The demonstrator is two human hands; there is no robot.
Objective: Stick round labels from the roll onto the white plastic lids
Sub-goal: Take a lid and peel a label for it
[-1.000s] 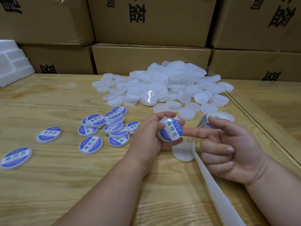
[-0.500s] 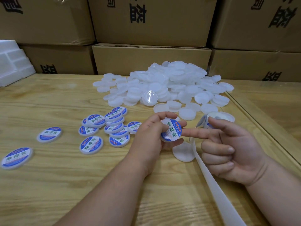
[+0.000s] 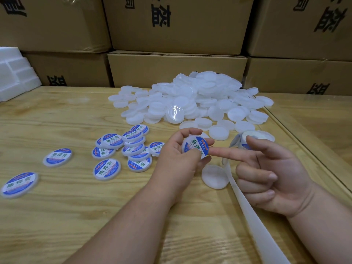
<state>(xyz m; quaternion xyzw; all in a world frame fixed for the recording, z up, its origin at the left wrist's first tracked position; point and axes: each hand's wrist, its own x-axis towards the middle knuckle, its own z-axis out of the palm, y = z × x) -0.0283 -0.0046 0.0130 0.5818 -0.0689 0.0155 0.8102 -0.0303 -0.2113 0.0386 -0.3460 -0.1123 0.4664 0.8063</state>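
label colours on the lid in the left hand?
Blue border, white centre, green characters on the round labelled white plastic lid; head view.

Partly hidden behind the right hand (image 3: 274, 180): label roll (image 3: 240, 141) near the bench's (image 3: 57, 216) right edge; blurred, labelled lid (image 3: 19, 184) by its left edge.

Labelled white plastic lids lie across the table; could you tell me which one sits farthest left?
The blue-and-white labelled lid at the picture's left edge, lying alone beyond every other labelled lid.
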